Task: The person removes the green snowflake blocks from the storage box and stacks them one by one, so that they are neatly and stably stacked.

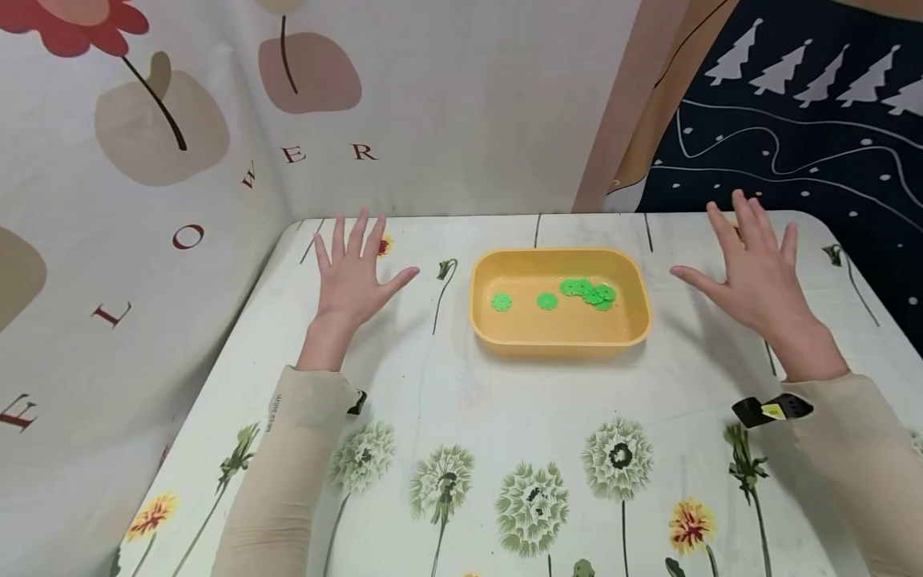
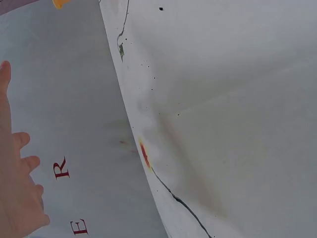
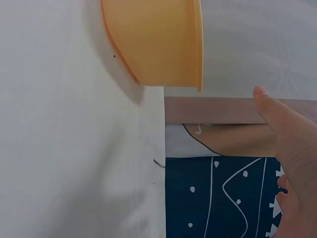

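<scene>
A yellow rectangular tray (image 1: 562, 349) with rounded corners stands toward the back of the table. Inside it lie several small green notched discs (image 1: 548, 301); two lie singly and the others overlap in a cluster at the right. To the left of the tray, my left hand (image 1: 353, 276) is held with its fingers spread and holds nothing. My right hand (image 1: 760, 276) is spread the same way on the tray's other side, also holding nothing. The right wrist view shows the end wall of the tray (image 3: 153, 44) beyond the thumb of the right hand (image 3: 299, 153).
A white cloth (image 1: 461, 393) printed with dandelions and flowers covers the table. Behind it hangs a pale curtain (image 1: 461, 104) with printed letters and shapes. At the back right is a dark blue fabric (image 1: 779, 144) with white trees.
</scene>
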### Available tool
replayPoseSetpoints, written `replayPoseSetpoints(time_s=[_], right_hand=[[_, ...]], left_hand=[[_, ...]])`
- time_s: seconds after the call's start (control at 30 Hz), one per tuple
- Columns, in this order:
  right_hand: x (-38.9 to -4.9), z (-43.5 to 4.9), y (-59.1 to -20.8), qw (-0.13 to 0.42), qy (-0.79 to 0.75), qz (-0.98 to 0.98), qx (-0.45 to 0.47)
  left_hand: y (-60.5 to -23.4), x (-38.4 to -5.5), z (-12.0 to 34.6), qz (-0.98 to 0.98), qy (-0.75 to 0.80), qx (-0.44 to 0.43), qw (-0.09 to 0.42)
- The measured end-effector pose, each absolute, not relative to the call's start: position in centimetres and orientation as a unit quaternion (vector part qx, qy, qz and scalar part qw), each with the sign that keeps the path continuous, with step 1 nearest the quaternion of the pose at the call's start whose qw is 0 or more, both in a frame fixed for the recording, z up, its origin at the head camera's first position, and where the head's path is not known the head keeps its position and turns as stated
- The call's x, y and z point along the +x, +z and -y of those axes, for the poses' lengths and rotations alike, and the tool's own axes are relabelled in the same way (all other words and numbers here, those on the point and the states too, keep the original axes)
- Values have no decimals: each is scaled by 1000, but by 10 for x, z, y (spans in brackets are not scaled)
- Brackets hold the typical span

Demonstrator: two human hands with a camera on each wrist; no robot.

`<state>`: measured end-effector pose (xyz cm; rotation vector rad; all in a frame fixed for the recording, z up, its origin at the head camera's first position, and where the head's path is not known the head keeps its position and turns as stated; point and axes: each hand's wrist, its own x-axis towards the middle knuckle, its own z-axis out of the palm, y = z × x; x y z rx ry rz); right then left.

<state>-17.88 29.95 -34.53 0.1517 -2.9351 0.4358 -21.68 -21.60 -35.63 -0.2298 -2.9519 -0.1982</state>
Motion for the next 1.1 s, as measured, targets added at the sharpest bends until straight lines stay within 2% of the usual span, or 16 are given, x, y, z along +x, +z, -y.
replayPoseSetpoints(time_s=[1.1], right_hand=[[-172, -282, -348, 116, 155, 976, 104]], left_hand=[[-360, -215, 198, 958, -129, -215, 137]])
